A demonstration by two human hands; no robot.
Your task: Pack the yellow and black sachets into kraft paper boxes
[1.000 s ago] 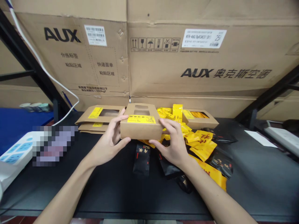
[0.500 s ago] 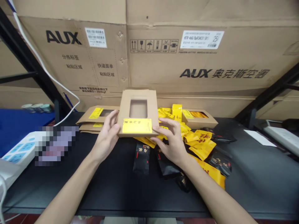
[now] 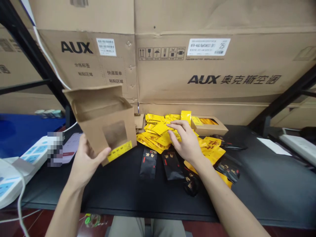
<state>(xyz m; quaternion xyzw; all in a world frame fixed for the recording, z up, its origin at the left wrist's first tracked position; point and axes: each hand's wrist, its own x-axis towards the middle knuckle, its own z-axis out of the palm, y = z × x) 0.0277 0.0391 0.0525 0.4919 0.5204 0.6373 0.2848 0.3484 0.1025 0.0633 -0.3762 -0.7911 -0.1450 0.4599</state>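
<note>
My left hand [image 3: 86,161] is closed on the lower left corner of a brown cardboard box [image 3: 96,131], thumb across its front. The box is tilted, its top flap standing open, with a window and a yellow label [image 3: 120,150] on the front. Over a pile of yellow packets [image 3: 158,131] hovers my right hand [image 3: 185,140], open, thumb and fingers apart; whether its fingertips touch a packet I cannot tell. Nearer me lie black packets [image 3: 148,163] with gold lettering, one partly under my right wrist.
Behind the pile, a windowed box [image 3: 209,125] holds yellow contents. A phone [image 3: 70,148] and a white power strip [image 3: 32,158] lie at left, a white card [image 3: 274,146] at right. A large AUX carton [image 3: 209,92] walls off the back of the black table [image 3: 118,191].
The box has moved left and tilted, and its top flap is now open. My right hand has let go of it and is over the yellow packets.
</note>
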